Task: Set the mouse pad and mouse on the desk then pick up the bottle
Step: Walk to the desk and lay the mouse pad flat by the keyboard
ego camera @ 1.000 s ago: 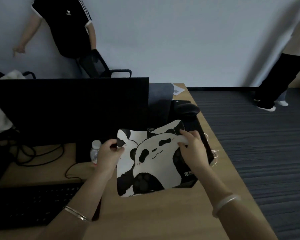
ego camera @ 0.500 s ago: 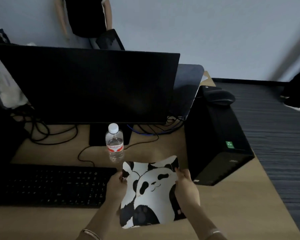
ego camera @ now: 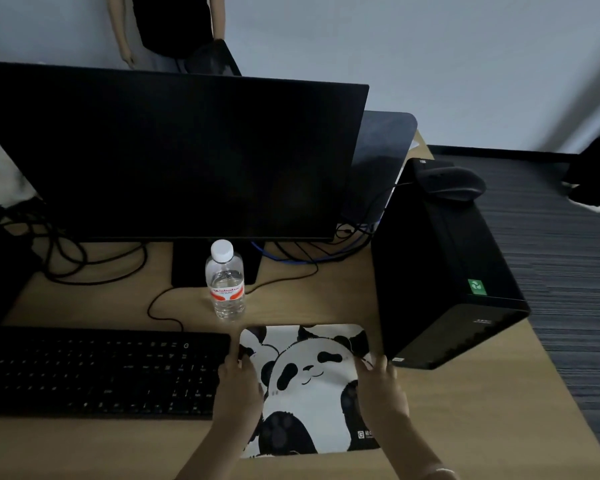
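The panda mouse pad (ego camera: pixel 312 386) lay flat on the wooden desk (ego camera: pixel 465 427), in the gap between the black keyboard (ego camera: pixel 97 372) and the black computer tower (ego camera: pixel 444 271). The left hand (ego camera: pixel 238 386) was on its left edge and the right hand (ego camera: pixel 380 389) on its right edge. The fingers of both hands were bent down over the edges, but I could not tell if they were pinching the pad or only resting on it.

The mouse (ego camera: pixel 452 183) sat far off, on top of the tower near its back end, with a wire running away from it. The water bottle (ego camera: pixel 225 280) stood up straight just behind the pad's far left corner, in front of the foot of the big dark monitor (ego camera: pixel 167 150).

A few things could go wrong from here. If the hands pushed the pad forward, its far edge could bump the bottle — a tall, thin bottle like that looked easy to knock over. The pad's left edge was very close to the keyboard, so it could slide under it or ride up on it. Lifting the mouse off the tower could pull its wire tight or catch it on the other wires (ego camera: pixel 312 251) behind the monitor — a sharp tug could yank it from the hand. An arm reaching for the mouse could also brush the tower.
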A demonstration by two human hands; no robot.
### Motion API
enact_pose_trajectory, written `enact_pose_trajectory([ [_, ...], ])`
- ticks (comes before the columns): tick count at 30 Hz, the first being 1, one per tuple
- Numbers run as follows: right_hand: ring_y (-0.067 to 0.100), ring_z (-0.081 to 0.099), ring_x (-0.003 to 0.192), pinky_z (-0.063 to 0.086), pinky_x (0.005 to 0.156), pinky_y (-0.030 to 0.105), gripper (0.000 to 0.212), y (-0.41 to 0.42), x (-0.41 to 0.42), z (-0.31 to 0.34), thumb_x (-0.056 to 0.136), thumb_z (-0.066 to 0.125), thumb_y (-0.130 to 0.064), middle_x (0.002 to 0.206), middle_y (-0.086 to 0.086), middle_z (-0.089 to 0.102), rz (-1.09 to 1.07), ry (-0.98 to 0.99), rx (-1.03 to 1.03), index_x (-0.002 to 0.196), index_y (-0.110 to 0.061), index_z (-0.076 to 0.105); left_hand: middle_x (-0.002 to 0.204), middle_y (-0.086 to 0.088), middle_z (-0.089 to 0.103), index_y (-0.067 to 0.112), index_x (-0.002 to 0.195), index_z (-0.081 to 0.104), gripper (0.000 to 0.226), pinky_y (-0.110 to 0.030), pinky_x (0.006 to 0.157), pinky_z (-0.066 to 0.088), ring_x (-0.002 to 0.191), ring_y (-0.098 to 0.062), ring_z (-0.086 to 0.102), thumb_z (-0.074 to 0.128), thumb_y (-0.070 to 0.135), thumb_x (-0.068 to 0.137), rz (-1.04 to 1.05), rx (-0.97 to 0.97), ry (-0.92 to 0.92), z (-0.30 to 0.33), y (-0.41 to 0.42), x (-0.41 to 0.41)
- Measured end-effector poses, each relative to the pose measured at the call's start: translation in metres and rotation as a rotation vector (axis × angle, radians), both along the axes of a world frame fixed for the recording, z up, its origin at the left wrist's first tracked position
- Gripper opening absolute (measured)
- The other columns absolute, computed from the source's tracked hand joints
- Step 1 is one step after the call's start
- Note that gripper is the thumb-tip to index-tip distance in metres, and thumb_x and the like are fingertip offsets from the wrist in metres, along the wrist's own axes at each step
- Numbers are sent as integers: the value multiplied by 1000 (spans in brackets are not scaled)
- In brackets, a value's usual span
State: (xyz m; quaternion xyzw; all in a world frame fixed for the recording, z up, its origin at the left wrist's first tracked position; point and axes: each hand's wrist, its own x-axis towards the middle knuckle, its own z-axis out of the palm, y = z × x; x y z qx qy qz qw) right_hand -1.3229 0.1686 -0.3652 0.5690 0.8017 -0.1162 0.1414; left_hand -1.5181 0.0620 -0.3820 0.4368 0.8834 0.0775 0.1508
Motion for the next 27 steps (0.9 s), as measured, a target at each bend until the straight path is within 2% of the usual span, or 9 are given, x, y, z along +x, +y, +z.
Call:
enact_pose_trajectory([
  [3, 23, 60, 100, 58, 67, 31, 32, -2, -15, 5, 75, 73, -12, 116, 10, 57, 77, 67, 188, 106, -15, 64, 127, -20, 61, 2, 118, 67, 57, -37, 92, 53, 114, -29, 62, 75, 33, 70, -150, 18, 140, 1, 3, 4],
  [5, 20, 69, 80, 59, 54, 30, 36, 0, -31, 2, 53, 87, -14, 94, 3, 70, 248, 181, 262, 85, -16, 72, 121, -12, 69, 9, 113, 72, 52, -45, 102, 39, 111, -26, 67, 63, 40, 72, -330, 97, 211, -4, 12, 3],
  [7, 19, 70, 97, 59, 75, 30, 47, 3, -52, -7, 57, 86, -23, 108, 2, 73, 438, 254, 277, 102, -16, 73, 126, -3, 68, 16, 116, 71, 58, -42, 105, 23, 114, -19, 67, 44, 46, 76, -473, 16, 148, -3, 24, -1],
  [10, 19, 55, 125, 47, 98, 39, 54, 13, -74, -27, 79, 68, -36, 134, 3, 60, 622, 226, 228, 126, -13, 60, 127, -1, 68, 15, 115, 72, 62, -41, 109, 12, 117, -15, 63, 38, 52, 78, -558, -159, 106, -10, 38, -10],
  [13, 16, 50, 129, 48, 100, 41, 57, 24, -81, -38, 90, 33, -46, 139, 1, 56, 616, 149, 102, 133, -15, 53, 127, -4, 68, 13, 117, 70, 64, -42, 109, 7, 116, -17, 65, 30, 55, 90, -602, -222, 88, -21, 43, -21],
  [16, 13, 45, 133, 48, 99, 43, 61, 31, -77, -42, 95, 23, -52, 144, -1, 49, 599, 148, 95, 140, -15, 42, 138, -4, 59, 13, 129, 62, 77, -46, 110, 13, 124, -17, 59, 13, 60, 93, -592, -206, 89, -30, 42, -28],
  [20, 18, 24, 143, 30, 112, 41, 64, 43, -50, -48, 94, 24, -52, 156, 2, 25, 505, 200, 137, 148, -16, 25, 143, -11, 53, 4, 135, 55, 81, -44, 109, 16, 131, -23, 51, 27, 65, 89, -499, -159, 103, -33, 34, -35],
  [24, 22, 48, 132, 41, 102, 39, 70, 50, -17, -50, 90, 27, -56, 144, 8, 48, 320, 129, 107, 139, -9, 43, 134, -22, 59, -7, 124, 60, 89, -40, 112, 2, 122, -33, 59, 20, 64, 89, -404, -155, 229, -36, 29, -46],
  [27, 25, 45, 134, 35, 106, 38, 85, 45, -10, -50, 92, 1, -63, 145, 13, 47, 243, 120, 98, 140, -4, 41, 131, -28, 59, -13, 123, 58, 96, -40, 113, 2, 120, -38, 60, 9, 63, 91, -381, -152, 238, -43, 24, -47],
])
